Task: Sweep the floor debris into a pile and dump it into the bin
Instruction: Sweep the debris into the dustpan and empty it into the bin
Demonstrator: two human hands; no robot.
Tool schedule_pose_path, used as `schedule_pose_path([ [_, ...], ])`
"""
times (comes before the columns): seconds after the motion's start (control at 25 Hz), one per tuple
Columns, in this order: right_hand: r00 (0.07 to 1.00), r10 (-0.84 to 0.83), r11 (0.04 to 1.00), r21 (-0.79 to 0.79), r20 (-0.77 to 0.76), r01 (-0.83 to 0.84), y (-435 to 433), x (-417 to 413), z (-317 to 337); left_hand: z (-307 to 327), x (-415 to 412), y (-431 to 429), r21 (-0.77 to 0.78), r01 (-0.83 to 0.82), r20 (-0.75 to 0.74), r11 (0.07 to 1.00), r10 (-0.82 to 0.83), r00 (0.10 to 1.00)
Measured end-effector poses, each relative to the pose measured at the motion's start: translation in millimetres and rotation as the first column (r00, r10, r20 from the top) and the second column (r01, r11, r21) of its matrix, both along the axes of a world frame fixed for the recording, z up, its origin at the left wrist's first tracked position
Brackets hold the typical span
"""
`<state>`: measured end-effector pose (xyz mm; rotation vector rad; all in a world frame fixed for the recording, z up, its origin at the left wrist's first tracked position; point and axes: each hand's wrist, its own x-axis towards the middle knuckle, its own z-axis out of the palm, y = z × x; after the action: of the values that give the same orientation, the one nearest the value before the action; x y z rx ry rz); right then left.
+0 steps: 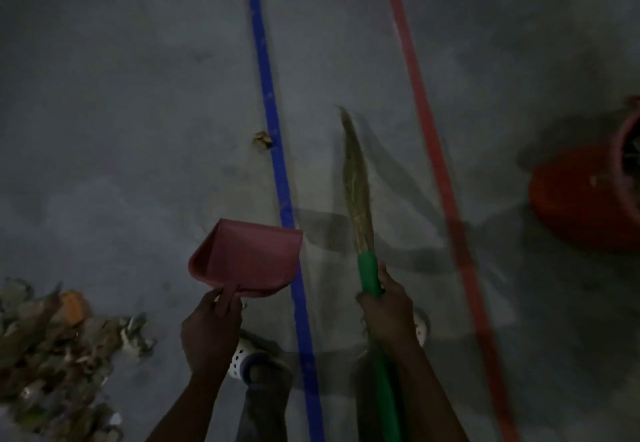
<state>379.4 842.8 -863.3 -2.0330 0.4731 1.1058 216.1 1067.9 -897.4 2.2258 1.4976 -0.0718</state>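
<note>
Debris (52, 348) lies piled at the floor's (138, 78) lower left edge; left hand (211, 334) grasps a pink dustpan (247, 258), right hand (389, 310) clenches a green broom (367, 268); red bin (585, 199) stands far right.

Grey floor (138, 78) w/ debris pile (52, 348), bin (581, 199), tape lines.

Bare floor (138, 78) open ahead and far, debris pile (59, 348) crowding near left, red bin (581, 199) blocking right edge, lone scrap (262, 139) mid-floor
</note>
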Motion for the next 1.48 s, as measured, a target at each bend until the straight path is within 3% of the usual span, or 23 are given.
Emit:
schedule_pose_path([
  [0.08,0.998,0.060,0.998,0.008,0.030,-0.060,54.4,15.5,-35.4,-20.9,-23.4,26.2,-0.006,-0.083,0.002,0.997,0.083,0.997],
  [0.24,0.907,0.421,0.905,-0.088,0.027,-0.417,152.7,7.3,-67.9,-35.6,-66.3,76.3,0.041,-0.081,0.018,0.996,0.080,0.997],
  [0.4,0.782,0.623,0.780,-0.070,-0.004,-0.622,174.5,-58.5,-27.8,-13.5,-98.8,113.7,0.048,-0.109,0.013,0.993,0.109,0.994],
  [0.52,0.766,0.642,0.763,-0.114,0.017,-0.637,165.1,-97.6,14.8,-10.9,-133.5,134.7,0.042,-0.065,-0.124,0.997,0.069,0.990],
  [0.68,0.844,0.527,0.844,-0.178,0.095,-0.507,194.2,-100.6,1.8,-15.7,-169.5,154.9,0.043,-0.115,-0.030,0.992,0.116,0.993],
  [0.84,0.893,0.447,0.872,-0.246,0.044,-0.424,247.3,-93.7,-59.9,-37.4,-202.8,161.8,-0.043,-0.372,-0.062,0.927,0.369,0.927],
  [0.92,0.833,0.550,0.791,-0.286,-0.052,-0.540,264.3,-105.8,-78.3,-44.9,-217.5,158.8,-0.045,-0.384,-0.040,0.922,0.383,0.923],
  [1.0,0.666,0.734,0.621,-0.265,-0.132,-0.738,270.1,-133.2,-77.3,-41.8,-227.0,154.8,-0.025,-0.420,-0.001,0.907,0.420,0.907],
  [1.12,0.442,0.883,0.419,-0.163,-0.155,-0.893,257.0,-181.3,-39.1,-26.8,-241.9,135.7,0.019,-0.536,0.019,0.844,0.536,0.844],
  [1.2,0.361,0.926,0.345,-0.141,-0.111,-0.928,240.9,-203.6,1.7,-9.1,-251.8,112.2,0.021,-0.638,0.031,0.770,0.637,0.770],
  [1.24,0.350,0.931,0.332,-0.156,-0.103,-0.930,232.7,-207.8,21.3,-2.7,-257.5,97.9,0.002,-0.698,0.043,0.716,0.697,0.715],
  [1.36,0.466,0.882,0.449,-0.170,-0.076,-0.877,216.6,-195.6,66.0,9.5,-267.8,54.7,-0.066,-0.833,0.043,0.550,0.835,0.548],
  [1.48,0.322,0.946,0.300,-0.255,-0.047,-0.919,215.7,-176.0,67.1,9.0,-280.4,14.3,-0.107,-0.912,0.075,0.397,0.918,0.391],
])
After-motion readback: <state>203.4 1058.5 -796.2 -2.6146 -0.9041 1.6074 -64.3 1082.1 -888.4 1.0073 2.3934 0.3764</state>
